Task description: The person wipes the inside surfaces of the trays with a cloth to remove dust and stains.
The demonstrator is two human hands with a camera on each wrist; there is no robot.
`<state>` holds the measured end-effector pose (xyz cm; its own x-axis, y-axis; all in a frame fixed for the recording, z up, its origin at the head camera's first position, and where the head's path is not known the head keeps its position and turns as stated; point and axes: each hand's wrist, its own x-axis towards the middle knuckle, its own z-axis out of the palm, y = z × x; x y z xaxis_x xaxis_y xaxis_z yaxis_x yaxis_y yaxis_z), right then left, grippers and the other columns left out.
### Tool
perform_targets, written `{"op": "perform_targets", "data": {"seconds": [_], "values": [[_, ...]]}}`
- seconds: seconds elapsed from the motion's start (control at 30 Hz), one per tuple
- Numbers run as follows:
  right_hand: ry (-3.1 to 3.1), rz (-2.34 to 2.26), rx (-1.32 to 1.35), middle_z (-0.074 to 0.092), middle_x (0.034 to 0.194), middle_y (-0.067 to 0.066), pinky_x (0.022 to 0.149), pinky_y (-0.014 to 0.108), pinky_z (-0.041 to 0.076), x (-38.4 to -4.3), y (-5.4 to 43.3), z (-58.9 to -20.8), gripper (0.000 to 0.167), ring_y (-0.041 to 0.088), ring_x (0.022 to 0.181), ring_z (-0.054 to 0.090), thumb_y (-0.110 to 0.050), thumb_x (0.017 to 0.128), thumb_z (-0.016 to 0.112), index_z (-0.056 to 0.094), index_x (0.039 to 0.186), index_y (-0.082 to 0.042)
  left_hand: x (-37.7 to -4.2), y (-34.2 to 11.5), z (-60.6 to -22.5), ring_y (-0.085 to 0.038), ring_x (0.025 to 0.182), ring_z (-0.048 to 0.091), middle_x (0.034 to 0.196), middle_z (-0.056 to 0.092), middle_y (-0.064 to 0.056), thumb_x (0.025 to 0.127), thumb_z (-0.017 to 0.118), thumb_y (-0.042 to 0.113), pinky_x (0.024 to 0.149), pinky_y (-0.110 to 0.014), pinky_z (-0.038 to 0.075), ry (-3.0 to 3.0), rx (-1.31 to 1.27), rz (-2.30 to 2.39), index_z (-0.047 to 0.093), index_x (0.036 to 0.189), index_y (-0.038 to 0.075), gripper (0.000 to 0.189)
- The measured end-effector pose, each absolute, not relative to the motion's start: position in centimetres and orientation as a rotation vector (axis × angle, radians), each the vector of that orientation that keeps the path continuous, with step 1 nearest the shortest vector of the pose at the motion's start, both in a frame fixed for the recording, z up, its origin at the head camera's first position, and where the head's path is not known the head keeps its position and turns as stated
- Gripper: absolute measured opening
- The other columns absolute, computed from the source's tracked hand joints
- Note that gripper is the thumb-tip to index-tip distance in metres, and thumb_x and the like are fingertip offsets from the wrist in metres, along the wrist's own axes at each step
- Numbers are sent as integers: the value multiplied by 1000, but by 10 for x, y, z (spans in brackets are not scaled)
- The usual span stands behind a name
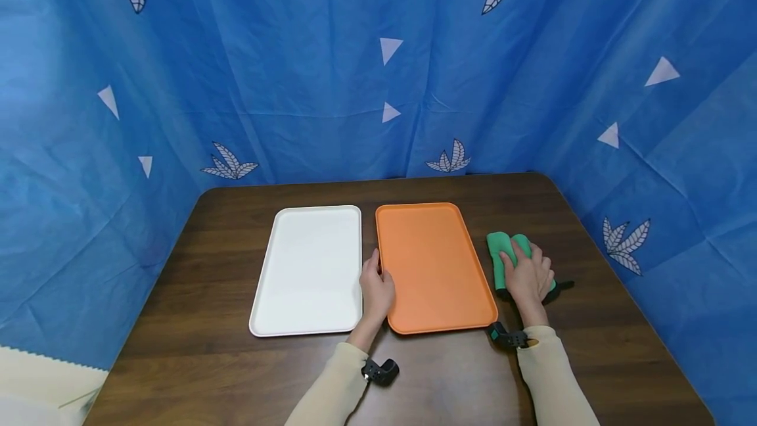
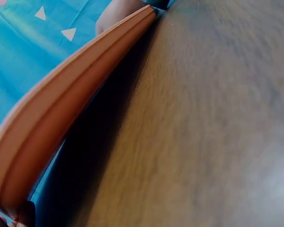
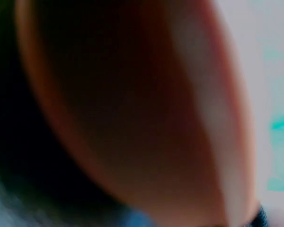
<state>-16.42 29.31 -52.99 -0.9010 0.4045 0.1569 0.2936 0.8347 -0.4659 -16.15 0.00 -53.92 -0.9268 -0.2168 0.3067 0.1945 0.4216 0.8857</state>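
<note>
My left hand [image 1: 377, 286] holds the left edge of an orange tray [image 1: 434, 261], its thumb over the rim. In the left wrist view the tray's side wall [image 2: 52, 104] slants above the wood with a dark gap beneath, and fingertips [image 2: 26, 215] touch its near corner. At the right, my right hand [image 1: 528, 273] grips a soft green, folded fabric-like thing [image 1: 499, 252] with dark ends, covering much of it with thumb and fingers. The right wrist view is filled by blurred skin of the hand.
A white tray [image 1: 310, 268] lies flat to the left of the orange one, close beside my left hand. Both are on a dark brown wooden table [image 1: 195, 321]. Blue patterned cloth [image 1: 331, 71] hangs behind the table and along its sides.
</note>
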Motion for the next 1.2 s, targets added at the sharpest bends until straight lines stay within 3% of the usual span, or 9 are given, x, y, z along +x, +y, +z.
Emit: {"op": "perform_targets", "data": {"seconds": [0.1,0.17,0.47,0.63,0.83,1.2], "values": [[-2770,639,-540,33,148,26,94,60,30,-165,292,-529,50,49,117,36,-35,101,52,48,144,-10,-163,-1,-536,-21,73,59,112,64,-28,89,52,-10,61,-25,49,-2284,116,-1683,50,133,-15,45],[-2771,634,-540,34,148,27,93,60,30,-165,292,-529,50,49,117,36,-34,101,52,48,144,-10,-163,-2,-534,-17,70,57,109,65,-27,91,52,-7,58,-20,47,-2246,180,-1812,50,133,-14,43],[-2757,634,-551,36,147,26,95,60,31,-167,294,-527,49,49,119,38,-34,100,53,50,143,-11,-165,0,-530,-23,96,63,113,65,-23,99,51,4,76,-21,51,-1990,316,-2220,49,137,-6,40],[-2758,676,-542,37,146,27,98,61,31,-164,296,-523,49,49,121,38,-33,100,54,49,144,-11,-158,-4,-518,-17,96,62,118,63,-27,99,49,3,76,-19,50,-1864,332,-2399,43,141,-8,44],[-2673,733,-508,39,144,27,94,61,36,-159,297,-507,48,48,118,41,-31,101,54,49,144,-12,-155,-10,-502,-13,96,64,121,63,-27,97,52,1,79,-19,53,-1803,304,-2436,49,136,-11,40],[-2315,791,-346,47,137,24,89,58,38,-156,266,-444,45,44,116,44,-26,95,64,58,137,-13,-164,-19,-501,-10,87,65,107,68,-15,96,57,5,74,-20,54,-1702,210,-2449,57,129,-8,35]]}}
